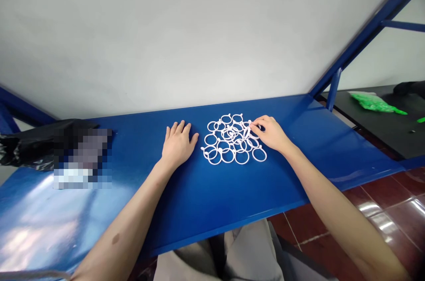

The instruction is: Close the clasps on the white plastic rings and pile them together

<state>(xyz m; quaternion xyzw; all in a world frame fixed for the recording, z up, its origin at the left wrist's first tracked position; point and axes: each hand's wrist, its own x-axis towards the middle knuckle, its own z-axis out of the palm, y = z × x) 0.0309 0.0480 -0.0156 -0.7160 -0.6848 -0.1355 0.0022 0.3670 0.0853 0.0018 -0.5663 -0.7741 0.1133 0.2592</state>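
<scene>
A loose pile of white curtain rings [227, 155], each with a small eyelet, lies on the blue tabletop [212, 197]. Several of them overlap. My right hand [271, 134] reaches into the pile's right side, thumb and forefinger pinched on a white curtain ring [255, 136] there. Part of that ring is hidden behind the fingers. To the left of the pile, my left hand [177, 144] lies palm down on the tabletop with its fingers spread, apart from the rings and holding nothing.
At the left, a black plastic bag [29, 148] lies beside a pixelated flat object [86, 152]. A pale wall [199, 37] rises behind the table. Blue metal struts [334, 88] stand at the right; beyond, a black table [381, 126] holds a bag of green pieces [373, 102].
</scene>
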